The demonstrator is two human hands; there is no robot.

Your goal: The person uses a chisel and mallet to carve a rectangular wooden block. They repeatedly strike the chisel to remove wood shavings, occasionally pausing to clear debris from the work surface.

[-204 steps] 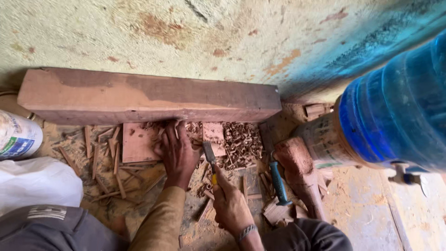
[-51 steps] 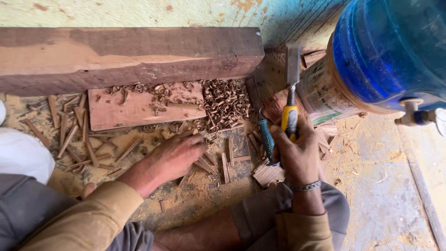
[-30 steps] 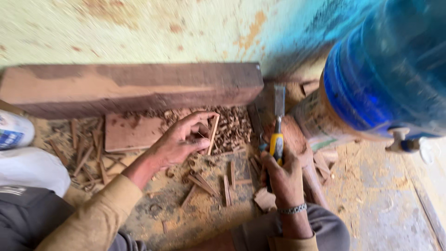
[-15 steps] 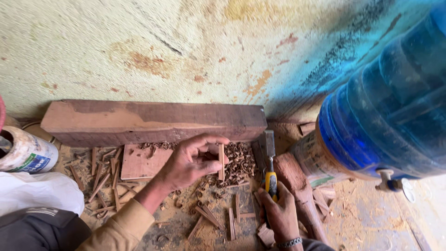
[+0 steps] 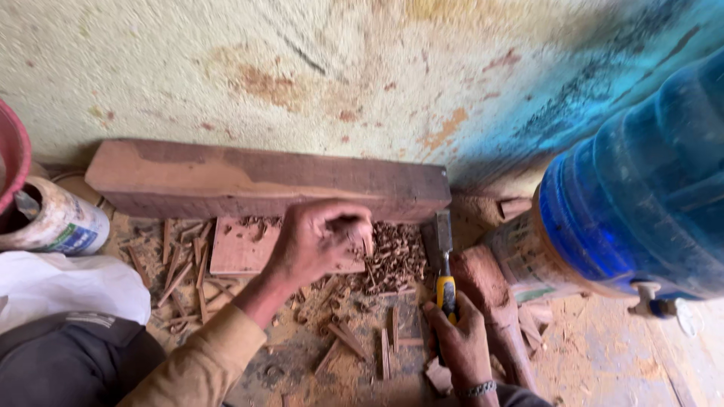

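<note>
A pale, stained wall (image 5: 249, 68) fills the whole upper half of the frame. At the right edge sits a big blue water jug (image 5: 648, 203) with a small tap low on its front, resting over a squat container with a paper label (image 5: 524, 260). Along the foot of the wall, across the middle of the frame, lies a long reddish wooden beam (image 5: 264, 181). At the far left a white can lies on its side (image 5: 56, 222), with a white cloth (image 5: 72, 283) just below it.

In front of the beam, left of centre, a flat reddish board (image 5: 237, 249) rests on the dusty floor, ringed by wood chips and thin splinters (image 5: 388, 256). A rounded wooden mallet (image 5: 494, 301) lies right of centre, just beside my right hand.

My left hand (image 5: 317, 241) is at the centre of the frame, over the right end of the board, fingers curled in and pinching 1 thin sliver of wood (image 5: 368, 241) between thumb and fingertips; the sliver stands roughly upright at the hand's right side. My right hand (image 5: 460, 347), at lower centre, is wrapped closed around the yellow handle of a chisel (image 5: 445, 256), whose steel blade points up toward the right end of the beam.
</note>
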